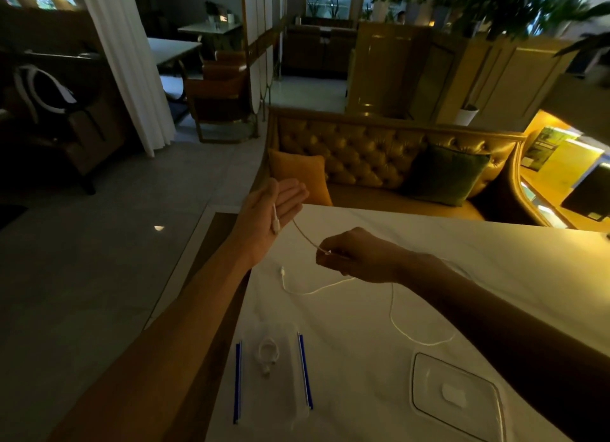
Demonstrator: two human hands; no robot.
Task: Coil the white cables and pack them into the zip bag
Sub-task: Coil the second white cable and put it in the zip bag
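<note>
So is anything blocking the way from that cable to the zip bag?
Nothing visible does. The white cable runs from the left hand to the right hand; the zip bag lies nearer on the table, the clear tray off to its right.

Left hand (270, 213) lies palm-up, fingers straight; right hand (359, 256) pinches with curled fingers.

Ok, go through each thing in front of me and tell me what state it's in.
Left hand: palm up, open, long cable's plug lying on it.
Right hand: fingers pinch the long cable.
Long cable: uncoiled, taut between the hands, the rest loose on the table.
Small cable: coiled, in the zip bag.
Zip bag: flat on the table; whether it is zipped, cannot tell.
</note>
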